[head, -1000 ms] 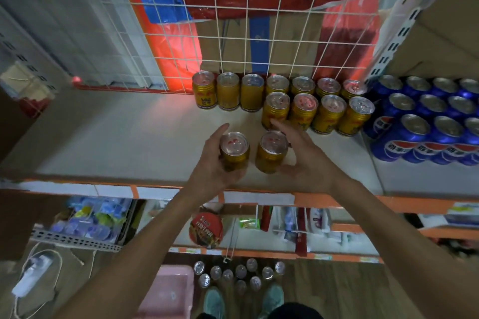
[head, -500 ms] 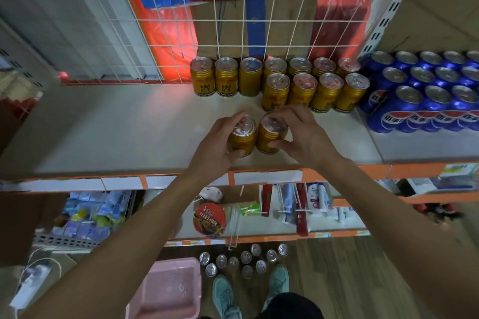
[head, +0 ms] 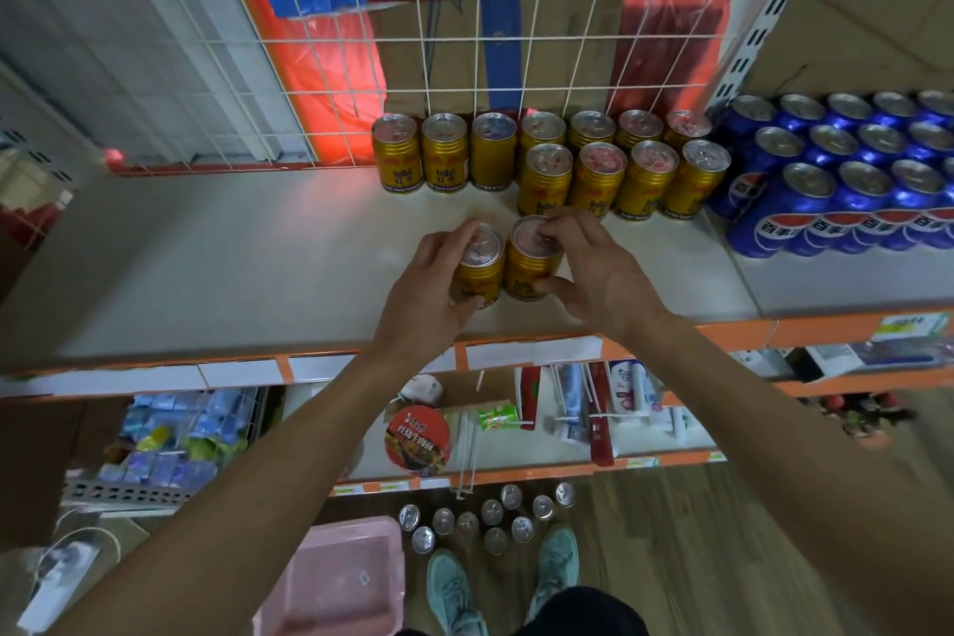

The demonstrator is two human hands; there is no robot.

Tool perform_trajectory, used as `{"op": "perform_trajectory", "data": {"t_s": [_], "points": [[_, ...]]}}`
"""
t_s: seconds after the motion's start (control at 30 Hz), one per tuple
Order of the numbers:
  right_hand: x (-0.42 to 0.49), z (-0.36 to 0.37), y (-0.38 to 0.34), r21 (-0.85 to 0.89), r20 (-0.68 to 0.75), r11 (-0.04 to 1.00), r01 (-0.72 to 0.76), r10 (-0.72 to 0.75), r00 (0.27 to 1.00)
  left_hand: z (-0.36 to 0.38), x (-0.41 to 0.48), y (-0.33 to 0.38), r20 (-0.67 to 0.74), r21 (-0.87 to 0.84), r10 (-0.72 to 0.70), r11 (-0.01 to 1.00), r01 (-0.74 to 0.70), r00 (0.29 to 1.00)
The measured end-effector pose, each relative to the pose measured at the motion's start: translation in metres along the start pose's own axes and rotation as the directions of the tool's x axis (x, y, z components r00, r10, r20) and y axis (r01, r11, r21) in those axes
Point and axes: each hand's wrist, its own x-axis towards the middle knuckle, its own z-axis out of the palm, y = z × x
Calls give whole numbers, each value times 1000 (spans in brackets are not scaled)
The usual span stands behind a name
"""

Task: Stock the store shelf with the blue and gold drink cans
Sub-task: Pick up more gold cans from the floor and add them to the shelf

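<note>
- Head view: left gold can [head: 476, 274] and right gold can [head: 527, 269] stand side by side on the shelf [head: 232, 274], just before the gold row [head: 619, 186].
- Best slid upright into that row's open left end.
- Left hand [head: 423, 289] wraps its can, fingers curled round; right hand [head: 599, 269] pinches the other, fingers over the lid.

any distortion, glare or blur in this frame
Head view: wide-angle lens bows the shelf edge and wire grid; red glow spills left of the stocked gold cans, tops glinting pink; left hand and right hand, each gripping a gold can, look sharp; corners soft.
</note>
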Motion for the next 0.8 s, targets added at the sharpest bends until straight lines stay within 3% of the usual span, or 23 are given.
{"op": "perform_trajectory", "data": {"t_s": [0.37, 0.8], "points": [[24, 19, 4, -260, -68, 954, 151, -175, 982, -3, 21, -10, -85, 128, 16, 992, -5, 996], [89, 39, 4, -446, -92, 887, 123, -182, 979, -23, 88, -44, -60, 212, 90, 974, -75, 994]]}}
